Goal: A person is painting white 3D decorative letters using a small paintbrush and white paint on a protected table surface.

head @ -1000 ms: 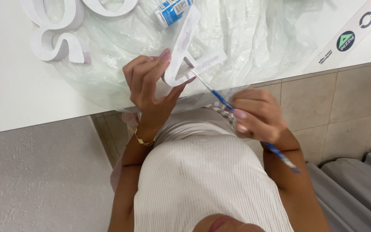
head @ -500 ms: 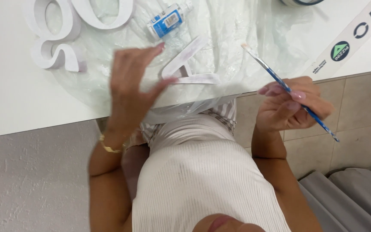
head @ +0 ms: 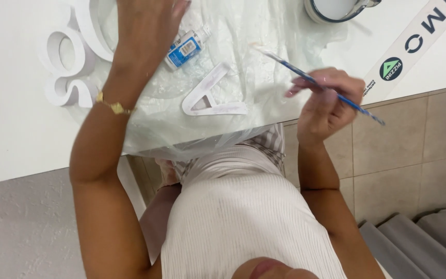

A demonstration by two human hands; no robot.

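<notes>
While right hand (head: pixel 326 103) pinches paintbrush (head: pixel 316 82), bristles point up-left, handle down-right.

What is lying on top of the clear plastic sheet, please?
On the plastic sheet lie a white A-shaped letter and a small blue-labelled bottle. The left hand reaches over it and covers whatever is beneath.

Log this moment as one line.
left hand: reaching over small blue-labelled bottle | right hand: holding blue-handled paintbrush | white A-shaped letter: on plastic sheet
</notes>
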